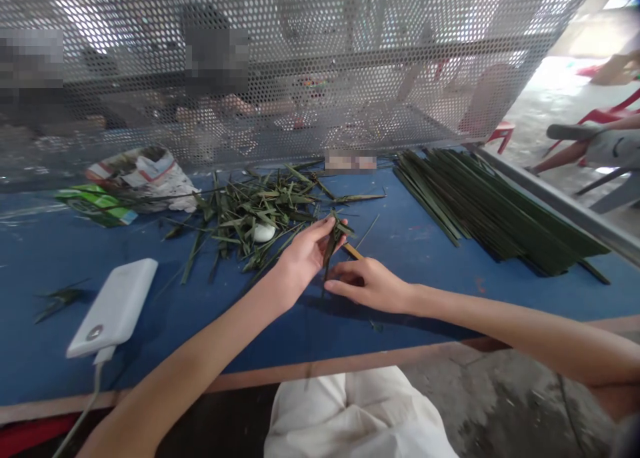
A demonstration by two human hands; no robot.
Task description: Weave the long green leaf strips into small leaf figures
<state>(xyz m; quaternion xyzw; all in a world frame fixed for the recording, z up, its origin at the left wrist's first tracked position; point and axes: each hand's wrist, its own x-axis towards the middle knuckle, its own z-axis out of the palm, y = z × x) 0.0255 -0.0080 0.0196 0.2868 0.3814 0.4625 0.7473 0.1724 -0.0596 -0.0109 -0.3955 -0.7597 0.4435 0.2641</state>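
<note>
My left hand is closed around a folded piece of green leaf, its thumb pressing from above. One narrow strip of the leaf hangs down toward my right hand. That hand is curled just to the right, with a thin yellow-brown stick sticking out past its knuckles; the stick's other end is hidden. The right fingertips are close to the hanging strip, and I cannot tell if they touch it. A loose pile of green leaf pieces lies beyond my left hand, with a white rounded object among it.
Long dark green leaf strips lie stacked on the blue table at right. A white power bank with a cable, a green packet and a crumpled bag are at left. A perforated metal screen stands behind.
</note>
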